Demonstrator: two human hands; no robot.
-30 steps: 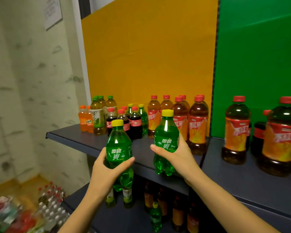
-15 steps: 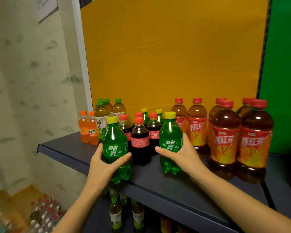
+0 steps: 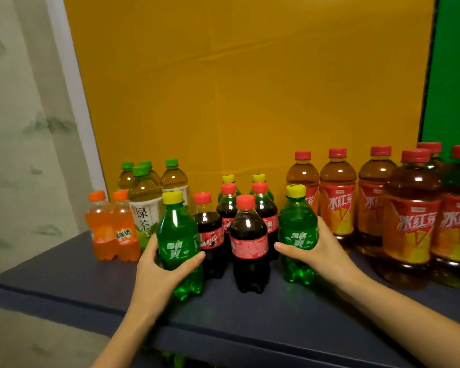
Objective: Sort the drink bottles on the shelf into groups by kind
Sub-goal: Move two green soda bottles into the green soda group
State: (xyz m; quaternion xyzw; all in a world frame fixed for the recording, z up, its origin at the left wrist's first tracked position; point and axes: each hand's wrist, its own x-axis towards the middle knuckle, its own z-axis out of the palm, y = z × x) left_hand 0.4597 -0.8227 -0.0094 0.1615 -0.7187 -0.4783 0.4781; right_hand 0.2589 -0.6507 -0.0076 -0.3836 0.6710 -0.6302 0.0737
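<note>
My left hand (image 3: 158, 269) grips a green soda bottle with a yellow cap (image 3: 178, 235), upright just over the dark blue shelf (image 3: 64, 282). My right hand (image 3: 322, 251) grips a second green soda bottle (image 3: 298, 229), standing to the right of the cola group. Between the two bottles stand several dark cola bottles with red caps (image 3: 248, 243). Two more green soda bottles (image 3: 229, 181) show behind the colas, mostly hidden.
Two orange soda bottles (image 3: 112, 229) stand at the far left, with several green-capped tea bottles (image 3: 144, 200) behind them. Several large red-labelled iced tea bottles (image 3: 409, 221) fill the right side. A yellow board (image 3: 237, 88) backs the shelf, and a green board (image 3: 457, 75) is at the right.
Both hands have carried the green soda bottles forward over the shelf, either side of the colas. The view has shifted left and closer, so the lower shelf has dropped out of sight.
</note>
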